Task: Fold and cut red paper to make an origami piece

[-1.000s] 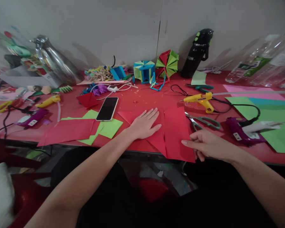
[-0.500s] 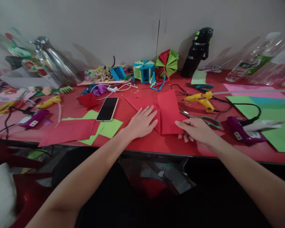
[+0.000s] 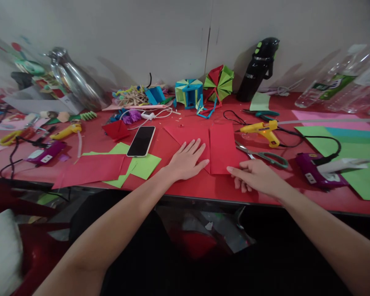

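Note:
A sheet of red paper [image 3: 222,146] lies in front of me, with one upright flap-like panel on its right side and a slanted part to the left. My left hand [image 3: 188,162] is flat on the left part, fingers stretched out and spread. At the panel's lower right corner, my right hand [image 3: 249,174] pinches the paper, its thumb on top and the other fingers curled. Just right of the paper are grey-handled scissors [image 3: 271,158], their blades pointing at it. A yellow glue gun [image 3: 262,130] lies behind the scissors.
A phone [image 3: 141,142] rests on green paper [image 3: 146,164] at left, beside more red paper [image 3: 89,170]. Purple power strips [image 3: 319,172] and cords lie at both sides. Folded paper models [image 3: 189,93], a black bottle [image 3: 257,70] and a steel jug [image 3: 77,78] stand along the wall.
The right panel of the red paper has come down flatter and looks narrower, its edge straighter. My right hand has moved slightly down with its corner. My left hand stays pressed on the paper.

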`<control>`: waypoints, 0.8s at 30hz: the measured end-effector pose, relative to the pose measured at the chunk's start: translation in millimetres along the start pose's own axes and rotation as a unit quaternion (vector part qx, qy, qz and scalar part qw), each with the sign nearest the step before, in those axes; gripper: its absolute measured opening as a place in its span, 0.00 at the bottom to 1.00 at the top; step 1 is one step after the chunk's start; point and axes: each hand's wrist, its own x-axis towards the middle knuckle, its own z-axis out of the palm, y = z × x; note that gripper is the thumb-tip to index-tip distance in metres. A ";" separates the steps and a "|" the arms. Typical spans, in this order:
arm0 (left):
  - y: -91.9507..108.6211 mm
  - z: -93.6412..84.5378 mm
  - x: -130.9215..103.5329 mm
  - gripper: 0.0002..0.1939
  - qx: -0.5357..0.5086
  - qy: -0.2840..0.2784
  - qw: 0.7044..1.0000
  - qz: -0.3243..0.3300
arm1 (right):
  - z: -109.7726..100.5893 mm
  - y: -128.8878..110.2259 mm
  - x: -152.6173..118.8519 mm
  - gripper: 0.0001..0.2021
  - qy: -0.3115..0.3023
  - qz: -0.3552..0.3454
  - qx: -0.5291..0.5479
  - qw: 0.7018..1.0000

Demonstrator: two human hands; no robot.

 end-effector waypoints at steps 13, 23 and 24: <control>0.8 -2.9 -4.2 0.37 -0.018 0.021 1.000 0.007 | -30.1 7.7 -6.0 0.20 0.049 -0.008 0.055 0.997; 29.7 -18.6 -50.3 0.39 -0.049 -0.031 0.998 0.030 | 1.0 -9.8 9.5 0.18 0.156 -0.145 0.021 0.977; 33.8 -19.7 -53.7 0.39 -0.054 -0.044 0.997 0.034 | 8.1 -13.8 10.3 0.18 0.102 -0.118 0.088 0.984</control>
